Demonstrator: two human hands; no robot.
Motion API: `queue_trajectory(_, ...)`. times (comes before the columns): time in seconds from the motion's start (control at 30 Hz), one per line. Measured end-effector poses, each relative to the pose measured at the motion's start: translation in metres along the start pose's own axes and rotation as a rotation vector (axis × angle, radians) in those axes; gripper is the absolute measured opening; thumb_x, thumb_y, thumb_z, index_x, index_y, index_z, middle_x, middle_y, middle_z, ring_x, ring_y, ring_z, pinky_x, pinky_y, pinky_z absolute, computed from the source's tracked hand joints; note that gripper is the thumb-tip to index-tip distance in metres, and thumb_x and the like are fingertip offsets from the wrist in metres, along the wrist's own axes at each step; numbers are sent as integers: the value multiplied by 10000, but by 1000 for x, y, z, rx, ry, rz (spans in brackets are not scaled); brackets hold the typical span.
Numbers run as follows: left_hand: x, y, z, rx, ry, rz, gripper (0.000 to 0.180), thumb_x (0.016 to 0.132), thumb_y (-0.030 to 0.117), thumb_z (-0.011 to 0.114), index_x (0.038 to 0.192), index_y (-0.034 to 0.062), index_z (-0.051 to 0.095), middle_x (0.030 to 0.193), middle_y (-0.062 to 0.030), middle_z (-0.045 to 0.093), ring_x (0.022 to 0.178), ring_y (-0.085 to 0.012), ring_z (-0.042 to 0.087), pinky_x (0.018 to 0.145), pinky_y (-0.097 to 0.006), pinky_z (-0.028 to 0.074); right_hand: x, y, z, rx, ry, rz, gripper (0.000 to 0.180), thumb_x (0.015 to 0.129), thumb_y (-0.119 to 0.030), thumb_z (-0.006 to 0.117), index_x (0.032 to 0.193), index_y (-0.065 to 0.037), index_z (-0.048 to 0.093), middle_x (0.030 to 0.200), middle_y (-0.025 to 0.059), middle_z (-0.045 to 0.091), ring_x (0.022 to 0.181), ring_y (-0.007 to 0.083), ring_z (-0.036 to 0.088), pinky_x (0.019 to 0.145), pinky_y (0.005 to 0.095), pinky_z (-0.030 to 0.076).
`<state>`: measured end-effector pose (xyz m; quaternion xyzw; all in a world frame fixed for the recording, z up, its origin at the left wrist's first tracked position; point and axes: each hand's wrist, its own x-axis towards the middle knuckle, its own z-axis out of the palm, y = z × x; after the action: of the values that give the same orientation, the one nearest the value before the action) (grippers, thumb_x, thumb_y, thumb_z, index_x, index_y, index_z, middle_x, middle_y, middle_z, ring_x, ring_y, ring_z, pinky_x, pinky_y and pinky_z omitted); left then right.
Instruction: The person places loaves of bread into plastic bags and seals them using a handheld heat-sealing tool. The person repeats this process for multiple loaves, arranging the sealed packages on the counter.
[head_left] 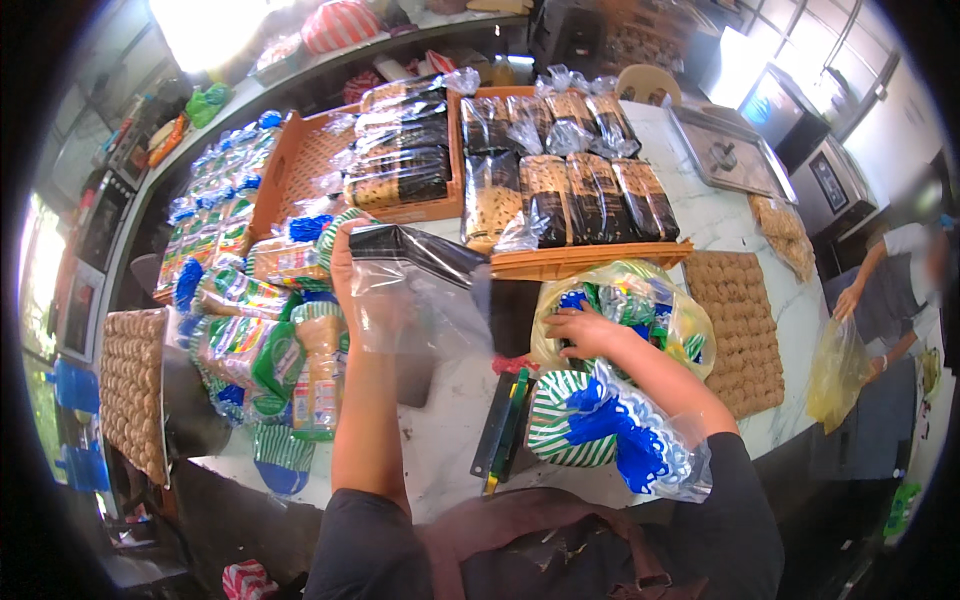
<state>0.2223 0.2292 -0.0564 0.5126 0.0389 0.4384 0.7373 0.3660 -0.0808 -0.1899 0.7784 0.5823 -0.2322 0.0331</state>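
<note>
Packs (pixel 628 305) by right hand (pixel 588 332), green-printed, seemingly unreadable

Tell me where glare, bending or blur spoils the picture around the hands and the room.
Head view: bright patch at upper left washed out white; head view: pale sheen on the plastic bag at the left hand; head view: straight lines bow toward the black rim; head view: person at far right blurred around the head.
</note>
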Motion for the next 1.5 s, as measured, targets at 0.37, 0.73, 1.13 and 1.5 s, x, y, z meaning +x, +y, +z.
queue_trajectory(0.37,-84,112,-4,413,-182,-347,47,898,25,607,861,41,583,744,14,615,630,-21,523,544,-191,405,-224,-159,-159,881,1621,-237,285,887,-160,640,1150,-49,646,1112,94,651,1003,218,624,910,397,495)
queue_trajectory(0.73,-194,136,13,225,-428,-501,133,941,112,569,818,63,553,705,59,526,616,-19,474,524,-205,361,-187,-323,-105,-139,1126,-275,278,746,-142,743,1018,-114,692,1159,85,636,1070,258,589,943,460,431)
queue_trajectory(1.13,-294,64,-7,1502,-870,-384,524,860,372,626,1206,-2,502,972,-236,678,868,-385,676,744,-467,531,-286,-288,-39,1153,1632,36,117,856,-115,714,849,-3,683,780,72,664,706,158,614,673,278,480)
queue_trajectory(1.5,-233,46,-42,1672,-891,-114,254,834,145,569,1068,58,527,792,-195,689,746,-390,683,651,-500,522,-270,-298,15,1618,1395,272,64,853,-21,673,878,34,651,777,106,677,664,151,645,643,265,532)
